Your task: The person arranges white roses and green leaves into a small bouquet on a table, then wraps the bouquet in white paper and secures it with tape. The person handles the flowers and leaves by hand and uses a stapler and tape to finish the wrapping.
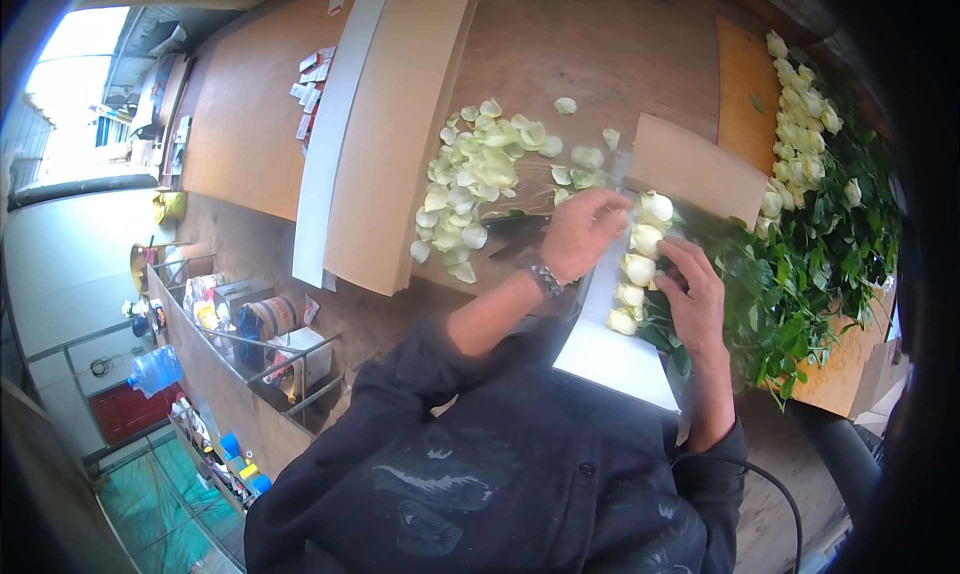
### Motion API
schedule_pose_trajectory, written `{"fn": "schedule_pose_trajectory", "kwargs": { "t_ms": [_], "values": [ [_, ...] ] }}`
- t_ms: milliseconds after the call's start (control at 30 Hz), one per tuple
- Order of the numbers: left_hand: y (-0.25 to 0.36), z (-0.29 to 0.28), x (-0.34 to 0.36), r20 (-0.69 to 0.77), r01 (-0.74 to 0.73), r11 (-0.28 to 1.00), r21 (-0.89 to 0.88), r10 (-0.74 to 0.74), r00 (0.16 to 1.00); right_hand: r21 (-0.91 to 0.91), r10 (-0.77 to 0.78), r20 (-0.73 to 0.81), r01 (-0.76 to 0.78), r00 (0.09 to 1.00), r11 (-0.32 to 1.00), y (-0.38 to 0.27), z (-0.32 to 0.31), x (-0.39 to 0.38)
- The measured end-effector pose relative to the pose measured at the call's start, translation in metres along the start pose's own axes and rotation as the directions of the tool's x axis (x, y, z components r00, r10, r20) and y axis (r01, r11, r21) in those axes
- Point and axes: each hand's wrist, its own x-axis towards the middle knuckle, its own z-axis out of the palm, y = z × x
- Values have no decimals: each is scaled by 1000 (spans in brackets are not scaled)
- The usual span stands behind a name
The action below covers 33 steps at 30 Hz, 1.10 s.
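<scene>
Daylight glares white through an opening [78,79] at upper left; straight lines bend toward black corners; the left hand [588,232] looks slightly blurred.

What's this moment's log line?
left hand: left of creamy round roses; right hand: right of them; flat white sheet: beneath them; loose pale petals: farther left

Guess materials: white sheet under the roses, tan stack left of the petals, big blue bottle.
White sheet: likely paper or card, smooth; flat, crisp-edged.
Tan stack: probably cardboard, matte; plain brown, layered edge.
Big blue bottle: likely plastic, glossy; see-through, with highlights.
</scene>
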Motion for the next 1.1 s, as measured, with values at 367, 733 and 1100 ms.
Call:
{"fn": "schedule_pose_trajectory", "kwargs": {
  "t_ms": [367, 733, 1100],
  "values": [
    [35, 4, -5, 393, -662, 519, 541, 540, 744, 143, 67, 168, -92, 984, 986, -38, -52, -1],
    [9, 8, -1, 442, -633, 568, 526, 453, 774, 207, 93, 275, -154, 957, 966, -48, -52, -48],
    [-2, -17, 5, 203, -72, 988, 139, 43, 978, 516, 570, 77, -521, 818, 680, 16, -5, -8]
  ]
}}
